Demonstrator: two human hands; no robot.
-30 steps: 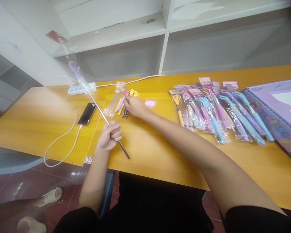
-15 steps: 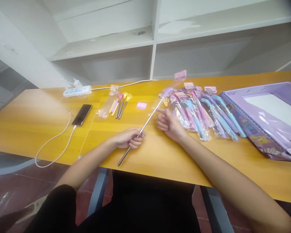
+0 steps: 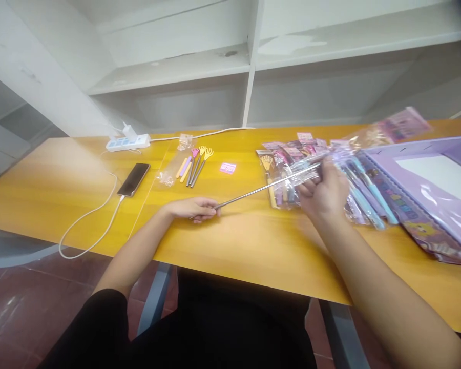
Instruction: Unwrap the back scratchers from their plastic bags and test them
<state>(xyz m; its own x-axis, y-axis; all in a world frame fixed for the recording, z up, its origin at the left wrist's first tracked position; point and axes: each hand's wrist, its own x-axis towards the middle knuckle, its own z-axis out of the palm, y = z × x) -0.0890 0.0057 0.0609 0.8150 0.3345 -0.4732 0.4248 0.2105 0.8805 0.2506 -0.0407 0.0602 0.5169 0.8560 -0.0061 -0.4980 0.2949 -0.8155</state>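
A telescopic back scratcher (image 3: 253, 193), its metal rod drawn out long, slants across the table between both hands. My left hand (image 3: 195, 209) is closed around the lower end of the rod. My right hand (image 3: 328, 193) grips its other end, where the head is blurred and partly covered by a clear bag (image 3: 369, 137) with a pink card top. Beneath and beside the right hand lie several bagged back scratchers (image 3: 363, 197) in blue, purple and pink. A bagged yellow back scratcher (image 3: 267, 164) lies at the left of that pile.
Loose back scratcher heads on short rods (image 3: 200, 166) lie left of centre with coloured grips (image 3: 183, 169) and clear wrapping. A pink card (image 3: 228, 168) is nearby. A phone (image 3: 134, 179) charges from a power strip (image 3: 128, 143). A purple display box (image 3: 418, 159) stands at right.
My right hand has moved right and closed on the bagged head end. The rod has swung lower, nearer level, and my left hand has shifted slightly left along with its lower end.
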